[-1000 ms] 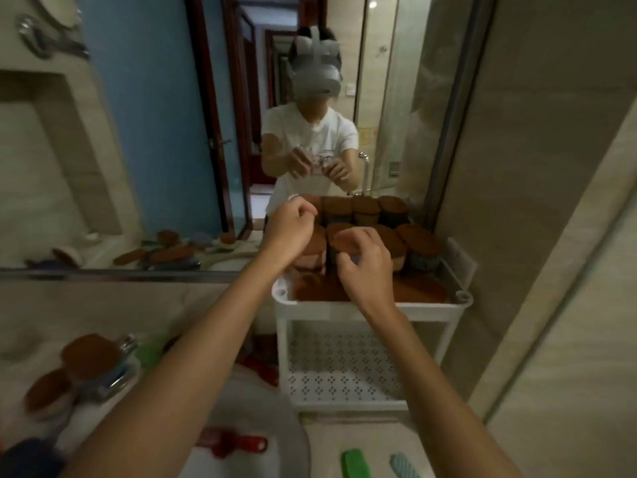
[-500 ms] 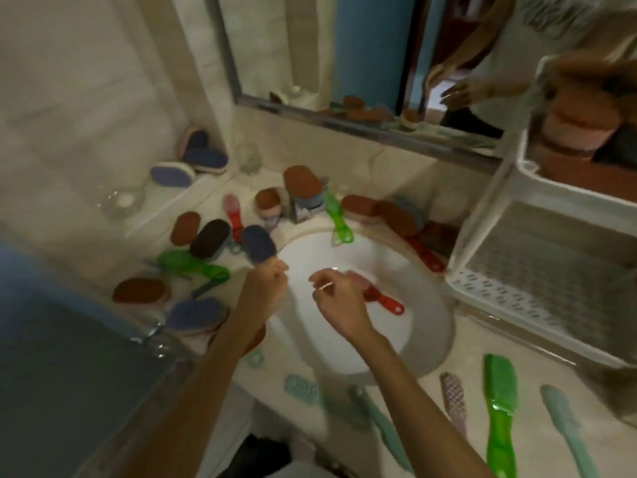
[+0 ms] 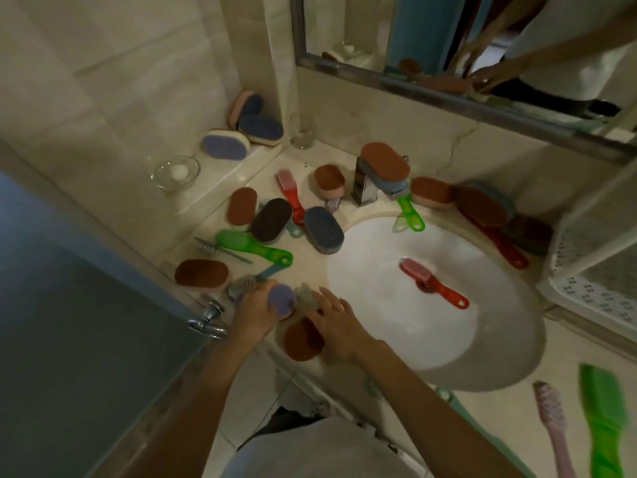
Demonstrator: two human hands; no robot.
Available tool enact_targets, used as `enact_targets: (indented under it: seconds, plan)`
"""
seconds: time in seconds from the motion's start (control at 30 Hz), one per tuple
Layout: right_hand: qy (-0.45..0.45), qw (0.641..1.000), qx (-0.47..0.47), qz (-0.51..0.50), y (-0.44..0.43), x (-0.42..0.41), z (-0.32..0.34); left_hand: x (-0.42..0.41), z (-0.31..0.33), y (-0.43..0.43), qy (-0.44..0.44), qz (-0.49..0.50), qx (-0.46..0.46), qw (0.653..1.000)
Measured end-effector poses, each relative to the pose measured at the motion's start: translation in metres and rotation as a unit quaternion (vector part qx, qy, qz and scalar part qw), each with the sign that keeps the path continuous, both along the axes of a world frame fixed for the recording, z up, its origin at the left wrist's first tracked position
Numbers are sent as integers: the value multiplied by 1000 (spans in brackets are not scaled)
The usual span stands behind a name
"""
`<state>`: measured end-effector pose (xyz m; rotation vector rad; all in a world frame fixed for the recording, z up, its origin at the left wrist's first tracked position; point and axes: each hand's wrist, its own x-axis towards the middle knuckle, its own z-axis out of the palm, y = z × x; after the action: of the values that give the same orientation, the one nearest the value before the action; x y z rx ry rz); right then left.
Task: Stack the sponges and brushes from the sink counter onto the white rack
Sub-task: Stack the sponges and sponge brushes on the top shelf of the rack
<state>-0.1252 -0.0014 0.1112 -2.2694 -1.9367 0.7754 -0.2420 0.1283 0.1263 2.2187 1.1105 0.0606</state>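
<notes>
Purple sponge [image 3: 282,299] sits at the bench's [image 3: 499,408] front-left edge, left of the sink [image 3: 396,326], flat face up. Its long axis is hidden by the left hand [image 3: 255,313], whose fingers curl round it. The right hand [image 3: 339,327], fingers spread, rests on a brown sponge [image 3: 301,343] lying front-to-back just beside it.

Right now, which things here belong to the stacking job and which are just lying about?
Job: purple sponge in left hand; brown sponge under right hand; red brush in the basin; green brush on the counter; white rack.
Lying about: glass dish, drinking glass, tap, mirror.
</notes>
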Motion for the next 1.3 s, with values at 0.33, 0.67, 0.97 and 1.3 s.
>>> enact_targets:
  seconds: [0.33,0.67,0.97,1.3]
  plan:
    - [-19,997,-25,-66,-8,2,-19,-4,-40,15,165,-158,168,959]
    - [89,956,75,-270,-26,25,10,17,-11,10,121,1,104,987]
    - [-36,835,295,-463,-34,56,86,91,107,-36,-318,115,-538,772]
    - [-126,768,381,-499,-139,142,194,210,175,-119,-364,65,-491,788]
